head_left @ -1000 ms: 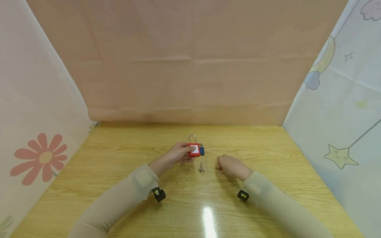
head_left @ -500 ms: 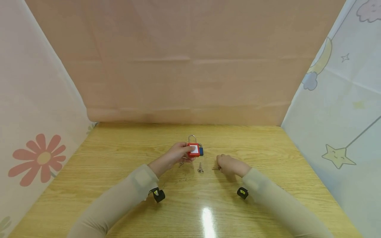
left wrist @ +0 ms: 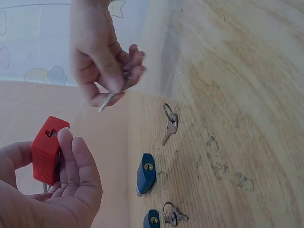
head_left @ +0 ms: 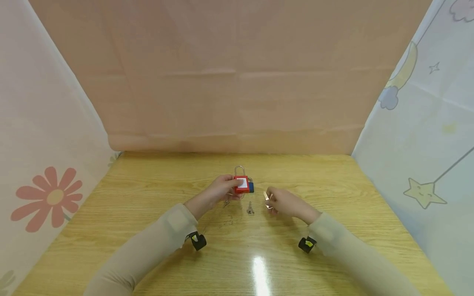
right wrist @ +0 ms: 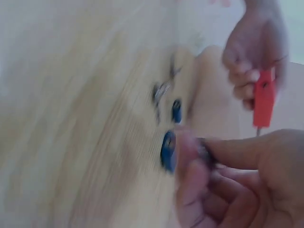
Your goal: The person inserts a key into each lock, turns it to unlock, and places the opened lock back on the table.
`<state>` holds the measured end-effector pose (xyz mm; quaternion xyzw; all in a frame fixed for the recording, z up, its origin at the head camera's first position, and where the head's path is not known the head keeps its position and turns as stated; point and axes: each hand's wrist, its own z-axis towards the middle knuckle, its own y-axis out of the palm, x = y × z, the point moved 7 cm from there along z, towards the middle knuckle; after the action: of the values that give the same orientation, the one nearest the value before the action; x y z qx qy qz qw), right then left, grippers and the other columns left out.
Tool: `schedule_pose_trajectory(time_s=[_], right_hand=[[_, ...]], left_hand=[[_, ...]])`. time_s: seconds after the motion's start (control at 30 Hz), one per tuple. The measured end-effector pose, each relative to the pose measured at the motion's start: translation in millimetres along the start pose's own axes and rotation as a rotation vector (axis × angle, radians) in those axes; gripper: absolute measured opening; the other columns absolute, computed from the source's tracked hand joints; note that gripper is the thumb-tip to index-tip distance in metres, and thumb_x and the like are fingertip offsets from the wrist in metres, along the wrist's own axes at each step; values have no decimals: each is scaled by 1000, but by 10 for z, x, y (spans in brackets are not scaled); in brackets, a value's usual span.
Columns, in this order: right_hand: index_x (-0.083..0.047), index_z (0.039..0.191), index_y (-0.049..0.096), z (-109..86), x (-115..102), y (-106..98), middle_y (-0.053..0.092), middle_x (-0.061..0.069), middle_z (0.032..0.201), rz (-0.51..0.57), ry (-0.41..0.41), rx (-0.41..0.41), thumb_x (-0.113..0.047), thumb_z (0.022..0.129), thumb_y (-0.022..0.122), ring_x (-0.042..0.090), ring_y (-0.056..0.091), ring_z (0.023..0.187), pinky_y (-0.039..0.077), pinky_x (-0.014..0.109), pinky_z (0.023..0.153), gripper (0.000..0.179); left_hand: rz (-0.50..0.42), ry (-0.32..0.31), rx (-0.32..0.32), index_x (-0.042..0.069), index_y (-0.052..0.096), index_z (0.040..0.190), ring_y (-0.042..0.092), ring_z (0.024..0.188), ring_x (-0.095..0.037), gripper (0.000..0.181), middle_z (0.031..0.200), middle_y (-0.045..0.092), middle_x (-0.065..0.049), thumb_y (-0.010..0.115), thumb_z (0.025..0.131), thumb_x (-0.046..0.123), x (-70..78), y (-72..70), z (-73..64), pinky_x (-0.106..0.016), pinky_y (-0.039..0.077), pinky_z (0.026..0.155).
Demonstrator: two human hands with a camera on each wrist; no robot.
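My left hand (head_left: 223, 188) grips a red padlock (head_left: 242, 189) by its body, its steel shackle pointing up and a white label facing me. In the left wrist view the keyhole end of that padlock (left wrist: 43, 154) shows beside the fingers. To its right, my right hand (head_left: 289, 202) pinches a key (head_left: 266, 195) between thumb and fingers, its blade pointing up; the key's other end is partly hidden by the fingers. A gap separates the key from the red padlock. The right wrist view is blurred.
Two blue padlocks, a nearer one (left wrist: 146, 175) and another (left wrist: 152, 220), stand on the wooden table (head_left: 185, 172). Beside them lie keys on a ring (left wrist: 171, 124) and a second ring of keys (left wrist: 174, 216). Printed cloth hangs at the sides.
My right hand has lifted slightly and turned, so the key in its fingers now points up. The left hand still holds the red padlock in nearly the same place.
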<state>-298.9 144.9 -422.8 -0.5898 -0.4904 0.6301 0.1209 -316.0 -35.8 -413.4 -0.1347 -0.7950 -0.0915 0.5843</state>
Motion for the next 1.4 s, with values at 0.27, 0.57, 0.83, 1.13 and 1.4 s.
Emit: schedule_pose_trajectory(time_s=[0.27,0.57,0.83,1.13,1.4], right_hand=[[2,95,50,-69,-230,-39,56,11,73,416,-42,83,-19,104,47,16,53,60,53,33,56,23],[-8,91,41,-179,-514,88,40,-6,65,878,-42,50,-21,105,41,4,33,52,30,19,50,20],[-8,98,43,-181,-617,353,48,-6,72,946,-30,-61,-22,106,40,4,35,55,32,18,51,16],[-10,93,42,-131,-576,400,50,-7,72,973,15,1,-23,106,39,4,37,55,32,18,50,19],[-6,99,42,-114,-609,394,51,-7,73,1007,31,60,-23,107,36,3,38,55,32,17,50,19]], left_hand=[[-47,-9,-6,-4,53,127,64,68,-12,39,101,68,-15,55,99,22,8,-8,7,-27,58,72],[-110,-14,8,-6,53,126,64,67,-10,41,97,67,-12,57,98,23,23,1,4,-25,58,71],[-111,-6,3,-6,55,122,61,67,-10,39,88,65,-4,57,97,23,35,17,5,-26,58,74],[-115,2,-2,-6,54,122,61,66,-9,38,86,63,-3,56,98,24,39,34,-5,-24,57,71],[-151,4,2,-7,52,124,62,64,-7,41,85,65,-5,57,98,24,41,18,7,-21,56,67]])
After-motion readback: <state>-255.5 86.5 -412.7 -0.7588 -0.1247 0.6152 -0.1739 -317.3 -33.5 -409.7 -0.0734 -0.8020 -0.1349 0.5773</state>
